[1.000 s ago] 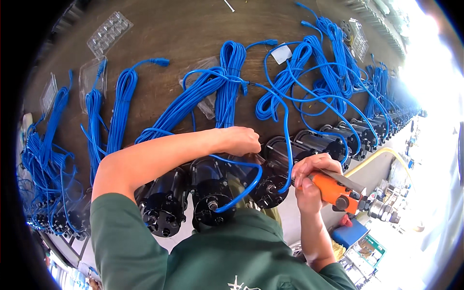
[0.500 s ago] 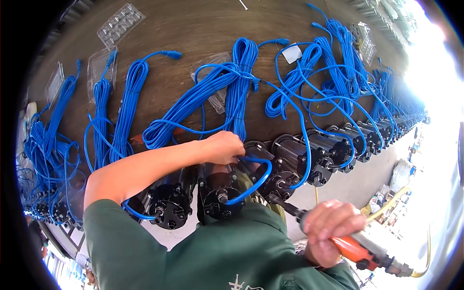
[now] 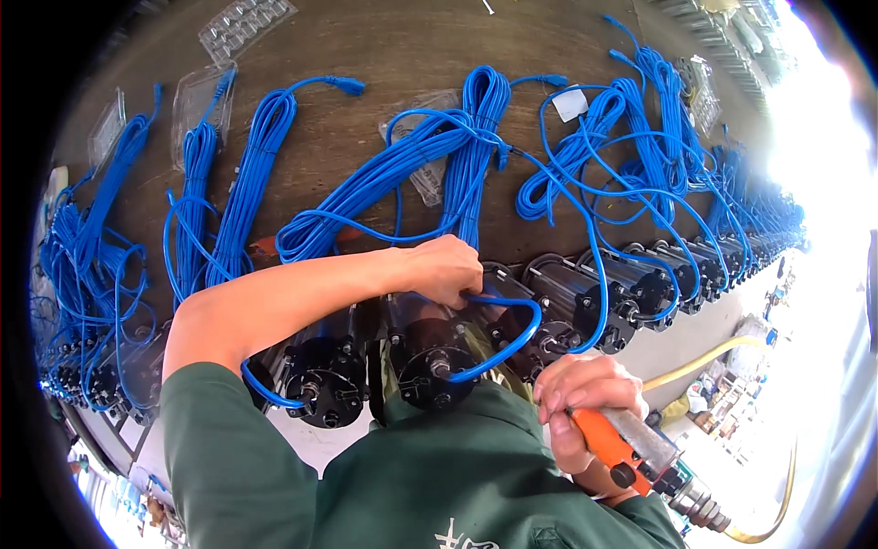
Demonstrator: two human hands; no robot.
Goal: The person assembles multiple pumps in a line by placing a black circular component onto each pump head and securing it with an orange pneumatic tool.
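Note:
My left hand [image 3: 448, 270] is closed in a fist over a clear-sided cylindrical unit with a black end cap [image 3: 437, 364]. From its fingers a blue cable [image 3: 523, 340] loops round to the metal fitting on that cap; the hand seems to grip the cable. At the lower right, my right hand [image 3: 590, 403] is wrapped around an orange air wrench [image 3: 611, 448] with a metal hose coupling at its rear. The front end of the wrench is hidden behind the fingers. Left of the capped unit, under my forearm, stands a similar unit [image 3: 322, 389].
More black-capped units [image 3: 631, 297] line the bench edge on both sides. Tied blue cable bundles [image 3: 254, 178] lie across the brown bench top [image 3: 384, 41], with clear plastic trays [image 3: 245, 27] and a white tag [image 3: 570, 104] among them. A yellow hose [image 3: 704, 361] runs at the right.
My right hand has moved left and up with the air wrench, toward the capped units. My left hand keeps its hold, and the whole view has shifted slightly.

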